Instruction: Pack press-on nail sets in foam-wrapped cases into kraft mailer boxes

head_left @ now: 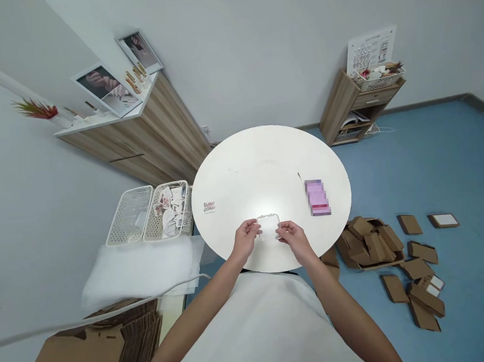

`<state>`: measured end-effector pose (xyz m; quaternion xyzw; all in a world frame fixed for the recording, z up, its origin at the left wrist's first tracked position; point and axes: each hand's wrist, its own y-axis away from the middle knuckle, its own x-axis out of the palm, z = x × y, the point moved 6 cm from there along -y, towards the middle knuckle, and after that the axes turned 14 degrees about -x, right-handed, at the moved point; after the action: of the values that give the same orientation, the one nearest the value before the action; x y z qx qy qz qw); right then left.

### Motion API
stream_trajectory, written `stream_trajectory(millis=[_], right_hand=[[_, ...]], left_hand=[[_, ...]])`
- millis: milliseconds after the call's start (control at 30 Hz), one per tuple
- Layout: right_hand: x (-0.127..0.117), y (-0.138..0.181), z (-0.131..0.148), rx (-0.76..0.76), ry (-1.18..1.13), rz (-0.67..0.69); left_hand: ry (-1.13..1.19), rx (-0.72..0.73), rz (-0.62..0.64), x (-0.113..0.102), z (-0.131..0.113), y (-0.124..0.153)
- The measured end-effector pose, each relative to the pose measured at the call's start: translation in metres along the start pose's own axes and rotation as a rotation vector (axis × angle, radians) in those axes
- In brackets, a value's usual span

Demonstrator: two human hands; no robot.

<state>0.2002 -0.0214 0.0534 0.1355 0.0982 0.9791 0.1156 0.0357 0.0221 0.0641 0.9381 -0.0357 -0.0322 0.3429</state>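
Note:
Between my two hands is a small clear plastic case, held near the front edge of the round white table. My left hand pinches its left side with closed fingers. On the opposite side, my right hand grips the case's right edge. What lies inside the case, if anything, is too pale to make out. Off to the left sits a small card with reddish pieces. A pixelated purple object lies to the right, with a tiny dark item just beyond it.
Left of the table stand a white basket filled with small cards, a second white basket and white foam sheets. Flat cardboard is stacked below. Brown boxes cover the floor at right, near a full carton.

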Motion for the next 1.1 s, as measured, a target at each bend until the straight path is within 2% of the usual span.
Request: stream_trajectory(millis=[67,100,167,267,367,467,500,567,667,800,867,933,1100], right_hand=[[-0.003,-0.002,0.001,-0.05,0.048,-0.066],[-0.003,-0.003,0.003,-0.079,0.086,-0.098],[-0.001,-0.002,0.008,-0.153,0.199,-0.141],[0.016,0.005,0.025,-0.334,0.443,-0.142],[0.045,0.016,0.04,-0.54,0.638,-0.029],[0.069,0.026,0.043,-0.661,0.712,0.194],[0.073,0.029,0.042,-0.685,0.74,0.244],[0.071,0.032,0.042,-0.717,0.818,0.258],[0.064,0.034,0.044,-0.734,0.928,0.261],[0.071,0.036,0.04,-0.701,0.983,0.482],[0.074,0.036,0.039,-0.706,0.996,0.501],[0.075,0.036,0.039,-0.72,1.008,0.478],[0.074,0.039,0.033,-0.713,1.019,0.49]], left_hand=[[-0.057,0.059,-0.1,-0.004,-0.004,0.004],[-0.084,0.085,-0.11,-0.003,-0.006,0.006],[-0.123,0.105,-0.032,0.004,-0.008,0.011],[-0.06,0.065,0.171,0.015,-0.005,0.018],[0.088,0.038,0.301,0.015,-0.004,0.02],[0.153,0.003,0.319,0.0,-0.002,0.014],[0.162,-0.019,0.312,-0.007,-0.001,0.011],[0.167,-0.068,0.327,-0.019,0.002,0.003],[0.123,-0.133,0.454,-0.028,0.006,-0.002],[0.034,-0.162,0.653,-0.027,0.013,0.002],[-0.015,-0.125,0.713,-0.029,0.015,0.006],[-0.108,-0.023,0.712,-0.034,0.013,0.008],[-0.418,0.315,0.518,-0.05,0.004,0.009]])
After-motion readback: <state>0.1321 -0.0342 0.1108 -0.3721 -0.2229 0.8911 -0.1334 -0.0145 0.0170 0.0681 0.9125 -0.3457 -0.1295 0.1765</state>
